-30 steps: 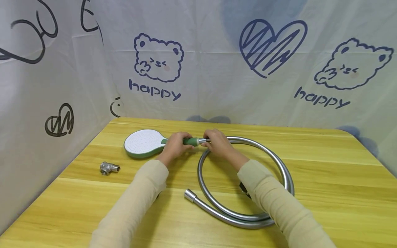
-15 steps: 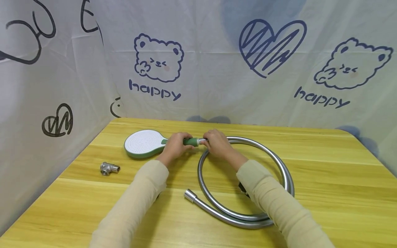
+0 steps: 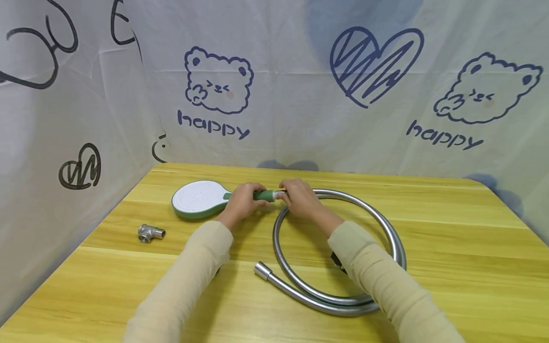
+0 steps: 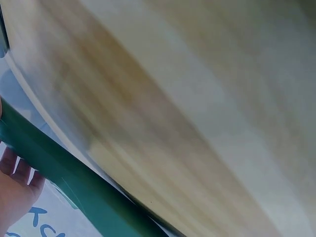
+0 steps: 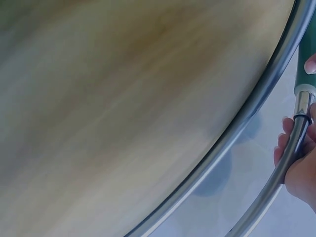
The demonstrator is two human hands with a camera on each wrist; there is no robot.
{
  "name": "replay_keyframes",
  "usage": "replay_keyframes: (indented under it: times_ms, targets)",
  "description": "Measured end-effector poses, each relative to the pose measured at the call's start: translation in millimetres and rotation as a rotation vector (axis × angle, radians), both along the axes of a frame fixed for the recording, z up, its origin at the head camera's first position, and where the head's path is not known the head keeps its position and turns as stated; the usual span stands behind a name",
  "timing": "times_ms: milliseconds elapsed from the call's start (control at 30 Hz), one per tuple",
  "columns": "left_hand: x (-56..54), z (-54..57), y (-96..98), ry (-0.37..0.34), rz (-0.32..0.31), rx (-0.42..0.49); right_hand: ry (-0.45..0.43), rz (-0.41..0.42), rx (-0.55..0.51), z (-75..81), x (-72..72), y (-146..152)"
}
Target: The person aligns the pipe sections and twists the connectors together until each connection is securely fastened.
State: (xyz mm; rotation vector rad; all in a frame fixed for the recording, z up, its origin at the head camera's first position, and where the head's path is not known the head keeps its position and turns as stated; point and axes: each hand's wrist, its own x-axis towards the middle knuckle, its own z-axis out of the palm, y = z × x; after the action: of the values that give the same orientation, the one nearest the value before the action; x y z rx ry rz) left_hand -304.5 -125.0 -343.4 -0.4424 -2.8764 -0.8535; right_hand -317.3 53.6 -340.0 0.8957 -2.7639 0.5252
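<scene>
My left hand (image 3: pixel 243 202) grips the green handle of a shower head (image 3: pixel 198 196), whose white spray face points up at the left. In the left wrist view, fingers curl round the green handle (image 4: pixel 64 168). At the handle's end, my right hand (image 3: pixel 302 199) pinches the metal end fitting of a shower hose (image 3: pixel 388 228). The right wrist view shows the fitting (image 5: pixel 303 102) up against the handle's pale collar, in line with it, with the right fingers round the hose just below. The silver hose lies coiled on the table, its other end fitting (image 3: pixel 262 270) loose at the front.
A small metal tee valve (image 3: pixel 151 233) lies on the wooden table (image 3: pixel 463 267), left of the left forearm. A white cloth (image 3: pixel 296 119) with drawings hangs behind the table and along its left side. The right forearm reaches across the coil.
The right fingers shift slightly around the hose fitting at the handle's end. The left hand, shower head, coil and valve stay in place.
</scene>
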Motion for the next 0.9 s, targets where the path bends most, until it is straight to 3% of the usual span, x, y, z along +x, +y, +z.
replay_keyframes:
  times_ms: [133,900]
  targets:
    - [0.3,-0.4,0.0,0.006,-0.004,-0.007,-0.026,0.003,-0.028,1.4,2.0,1.3]
    - [-0.3,-1.3,0.1,0.009,-0.003,0.001,0.018,0.032,-0.052,-1.1,3.0,5.5]
